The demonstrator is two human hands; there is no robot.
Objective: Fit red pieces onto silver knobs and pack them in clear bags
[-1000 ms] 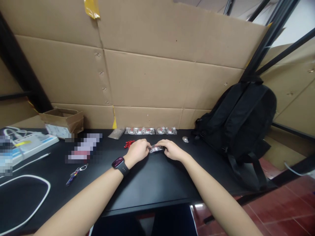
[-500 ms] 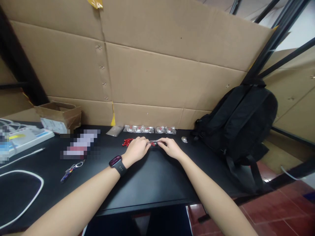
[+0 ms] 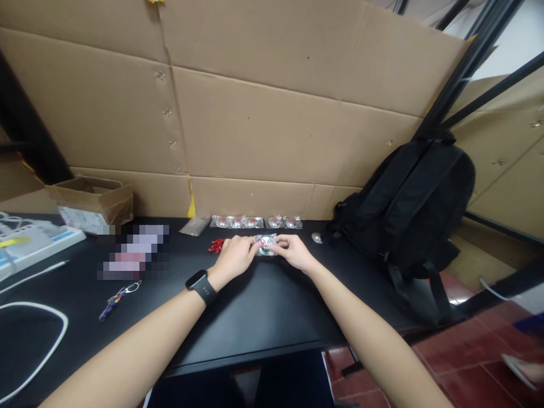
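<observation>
Between my two hands is a small clear plastic packet point(image 3: 266, 245) with a round silvery disc and a bit of red cord inside. My left hand point(image 3: 237, 254) pinches its left edge, and my right hand point(image 3: 294, 252) grips the right edge. Left of my left hand lies a bunch of red cords point(image 3: 216, 246). Behind my hands, several similar packets point(image 3: 255, 222) stretch in a row along the cardboard wall, with a stack of flat clear bags point(image 3: 195, 226) at the row's left end. A single silvery disc point(image 3: 317, 238) rests to the right of my right hand.
A black backpack point(image 3: 408, 209) leans at the table's right end. On the left are an open cardboard box point(image 3: 96, 201), a white power strip point(image 3: 46, 249), a white cable point(image 3: 63, 323) and a keychain point(image 3: 114, 302). Another person's foot point(image 3: 525, 369) shows at the lower right.
The packet has turned so that its flat face with the disc and red cord now shows; before, it was seen nearly edge-on. Both hands keep hold of it. The view has shifted slightly.
</observation>
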